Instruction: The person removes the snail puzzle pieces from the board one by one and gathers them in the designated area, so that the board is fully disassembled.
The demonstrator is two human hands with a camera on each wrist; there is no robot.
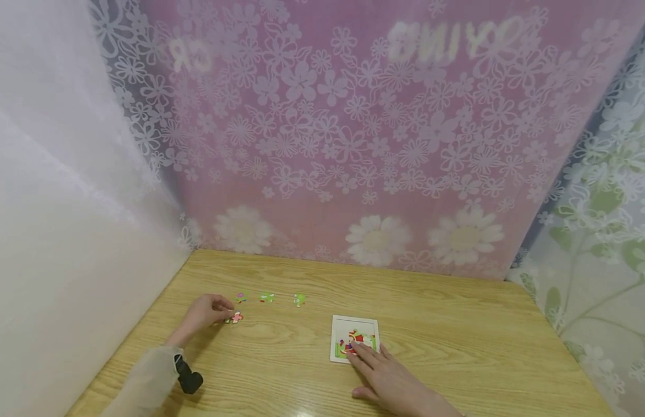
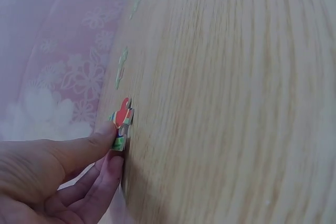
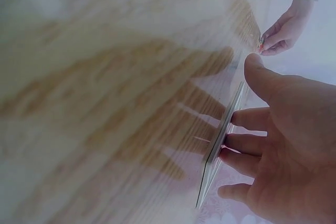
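Observation:
My left hand (image 1: 204, 312) is at the left of the table, its thumb and fingers pinching a jigsaw piece (image 2: 123, 121) with red and green on it. In the left wrist view the piece is tilted up, close to the wood. My right hand (image 1: 389, 377) rests with straightened fingers on a small white-framed puzzle board (image 1: 339, 322). Part of a red, green and white picture lies inside the frame, partly hidden by the fingertips. Seen edge-on in the right wrist view, the board (image 3: 220, 140) lies under those fingers.
Three loose jigsaw pieces lie in a row beyond the left hand: one with a pink spot (image 1: 241, 296), a green and white one (image 1: 268, 297) and another green one (image 1: 299, 299). A flowered pink cloth (image 1: 322, 145) hangs behind the wooden table (image 1: 280, 370).

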